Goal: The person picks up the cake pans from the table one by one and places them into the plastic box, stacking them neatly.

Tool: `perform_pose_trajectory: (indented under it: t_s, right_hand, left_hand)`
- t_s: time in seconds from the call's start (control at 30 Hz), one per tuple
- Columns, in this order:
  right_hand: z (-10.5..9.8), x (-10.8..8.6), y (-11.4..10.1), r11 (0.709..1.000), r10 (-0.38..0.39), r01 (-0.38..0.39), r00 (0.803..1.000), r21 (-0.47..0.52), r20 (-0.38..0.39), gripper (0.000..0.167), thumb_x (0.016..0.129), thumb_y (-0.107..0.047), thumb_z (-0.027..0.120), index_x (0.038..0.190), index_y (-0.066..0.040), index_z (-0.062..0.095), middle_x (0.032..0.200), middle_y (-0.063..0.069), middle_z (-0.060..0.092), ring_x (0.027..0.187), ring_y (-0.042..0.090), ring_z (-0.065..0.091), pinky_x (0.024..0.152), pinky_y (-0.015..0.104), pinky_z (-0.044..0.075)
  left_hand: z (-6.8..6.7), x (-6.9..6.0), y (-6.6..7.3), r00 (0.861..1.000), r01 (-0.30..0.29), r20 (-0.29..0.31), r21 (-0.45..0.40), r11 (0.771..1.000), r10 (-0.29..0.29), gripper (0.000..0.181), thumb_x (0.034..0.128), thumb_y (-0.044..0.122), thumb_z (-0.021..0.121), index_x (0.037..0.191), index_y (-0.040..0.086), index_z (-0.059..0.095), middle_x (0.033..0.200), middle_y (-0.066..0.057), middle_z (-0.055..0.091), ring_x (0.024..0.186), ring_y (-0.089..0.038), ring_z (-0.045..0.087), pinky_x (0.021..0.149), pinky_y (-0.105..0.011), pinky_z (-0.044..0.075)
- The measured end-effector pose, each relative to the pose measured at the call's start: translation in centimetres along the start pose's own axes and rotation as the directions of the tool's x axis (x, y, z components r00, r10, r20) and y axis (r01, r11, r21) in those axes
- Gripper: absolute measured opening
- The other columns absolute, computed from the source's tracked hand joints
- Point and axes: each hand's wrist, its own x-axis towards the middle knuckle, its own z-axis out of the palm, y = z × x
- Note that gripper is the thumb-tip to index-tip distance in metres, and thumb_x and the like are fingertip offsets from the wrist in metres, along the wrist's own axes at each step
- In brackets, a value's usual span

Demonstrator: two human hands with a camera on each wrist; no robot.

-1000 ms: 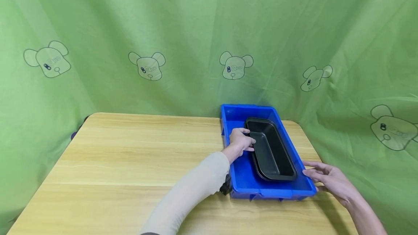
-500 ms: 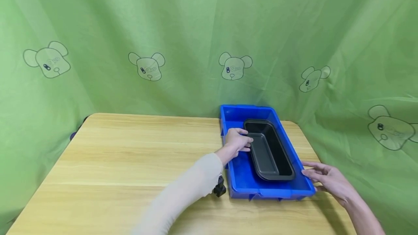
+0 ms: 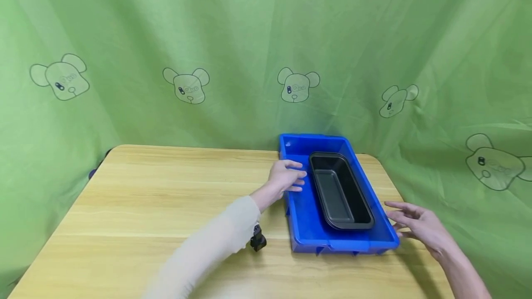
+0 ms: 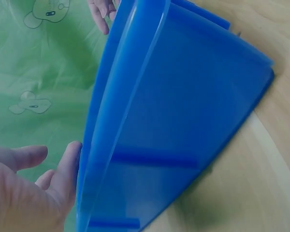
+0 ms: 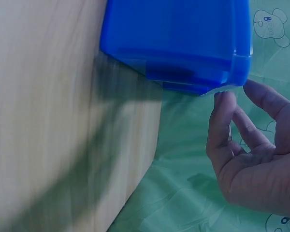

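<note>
A black loaf pan (image 3: 341,193) lies lengthwise inside a blue plastic bin (image 3: 305,230) at the right of the table; whether a second pan is nested beneath it is hidden. My left hand (image 3: 284,176) is over the bin's left rim, fingers extended and spread, apart from the pan and holding nothing. In the left wrist view its fingers sit beside the bin's outer wall (image 4: 183,92). Beside the bin's front right corner is my right hand (image 3: 424,229), fingers loosely bent. The right wrist view puts its fingertips (image 5: 224,99) right at the corner; contact is unclear.
The wooden table (image 3: 166,188) extends to the left of the bin. A green curtain (image 3: 232,119) with bear-head prints hangs behind and at both sides. A small black device (image 3: 258,240) sits at my left wrist.
My left hand has let go of the loaf pan's left rim and drawn left to the bin's edge. My right hand has eased slightly off the bin's right rim.
</note>
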Motion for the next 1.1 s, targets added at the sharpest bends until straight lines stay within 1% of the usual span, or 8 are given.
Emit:
perform_pose_trajectory:
  t_s: [0.1,0.27,0.53,0.67,0.77,0.87,0.97,1.1]
  right_hand:
    - [0.0,0.0,-0.6,1.0,-0.022,0.022,1.0,-0.015,-0.02,0.03,0.106,-0.029,0.066,0.136,-0.029,0.066,0.1,-0.022,0.074,0.087,0.01,0.074,0.08,0.029,0.067]
    - [0.7,-0.3,-2.0,0.994,-0.085,0.081,0.994,-0.068,-0.067,0.042,0.106,-0.032,0.066,0.144,-0.015,0.062,0.102,-0.023,0.072,0.09,0.007,0.074,0.081,0.027,0.068]
    - [3.5,-0.8,-5.9,0.955,-0.283,0.259,0.943,-0.145,-0.176,0.041,0.102,-0.021,0.072,0.138,-0.003,0.066,0.096,-0.028,0.069,0.086,-0.001,0.071,0.072,0.023,0.066]
    - [5.0,-0.8,-7.9,0.935,-0.334,0.294,0.919,-0.2,-0.211,0.048,0.101,-0.021,0.074,0.141,0.002,0.062,0.097,-0.031,0.067,0.086,-0.006,0.068,0.069,0.02,0.063]
    - [6.3,-0.7,-9.4,0.912,-0.381,0.319,0.891,-0.257,-0.246,0.046,0.1,-0.025,0.074,0.14,-0.003,0.065,0.104,-0.026,0.069,0.089,-0.011,0.064,0.069,0.016,0.06]
    - [7.5,-0.5,-11.0,0.87,-0.465,0.375,0.84,-0.322,-0.279,0.039,0.1,-0.026,0.075,0.135,-0.008,0.071,0.111,-0.007,0.074,0.092,-0.014,0.062,0.073,0.009,0.057]
    - [8.8,-0.3,-12.4,0.818,-0.55,0.436,0.784,-0.375,-0.288,0.034,0.099,-0.024,0.076,0.13,-0.011,0.074,0.116,0.011,0.076,0.096,-0.012,0.062,0.082,0.001,0.053]
    - [10.3,-0.2,-13.8,0.741,-0.643,0.502,0.72,-0.445,-0.259,0.033,0.097,-0.022,0.078,0.128,-0.011,0.075,0.118,0.012,0.077,0.103,0.007,0.068,0.088,0.001,0.048]
  left_hand:
    - [-1.2,-0.3,0.3,1.0,-0.007,0.007,0.012,1.0,0.007,0.03,0.0966,0.008,0.075,0.126,0.006,0.072,0.115,-0.015,0.08,0.093,-0.031,0.08,0.077,-0.037,0.07]
    - [-3.6,-1.0,0.8,1.0,-0.027,0.003,-0.002,1.0,0.027,0.027,0.0961,0.01,0.075,0.123,0.007,0.074,0.111,-0.014,0.08,0.082,-0.025,0.078,0.07,-0.034,0.07]
    - [-8.8,-1.7,1.7,0.974,-0.225,0.003,0.111,0.968,0.226,0.032,0.0988,0.014,0.073,0.129,0.003,0.071,0.119,-0.022,0.076,0.076,-0.015,0.075,0.073,-0.036,0.07]
    - [-11.4,-2.6,2.2,0.939,-0.333,-0.009,0.229,0.915,0.344,0.03,0.0993,0.019,0.074,0.125,0.003,0.073,0.114,-0.02,0.078,0.079,-0.018,0.077,0.072,-0.034,0.07]
    - [-13.3,-3.6,2.4,0.898,-0.41,-0.006,0.356,0.84,0.441,0.029,0.0991,0.023,0.074,0.122,0.005,0.075,0.11,-0.017,0.08,0.08,-0.019,0.077,0.071,-0.032,0.069]
    - [-14.9,-4.8,2.6,0.865,-0.439,-0.009,0.471,0.765,0.502,0.028,0.0989,0.027,0.074,0.12,0.009,0.077,0.107,-0.012,0.081,0.081,-0.019,0.076,0.072,-0.03,0.065]
    - [-16.2,-5.9,2.8,0.849,-0.438,-0.017,0.538,0.72,0.529,0.026,0.0989,0.03,0.074,0.118,0.013,0.078,0.106,-0.007,0.082,0.083,-0.019,0.075,0.073,-0.029,0.063]
    - [-17.7,-7.4,2.9,0.837,-0.452,0.017,0.585,0.673,0.547,0.027,0.099,0.032,0.074,0.118,0.013,0.078,0.109,-0.006,0.082,0.091,-0.021,0.077,0.081,-0.035,0.066]
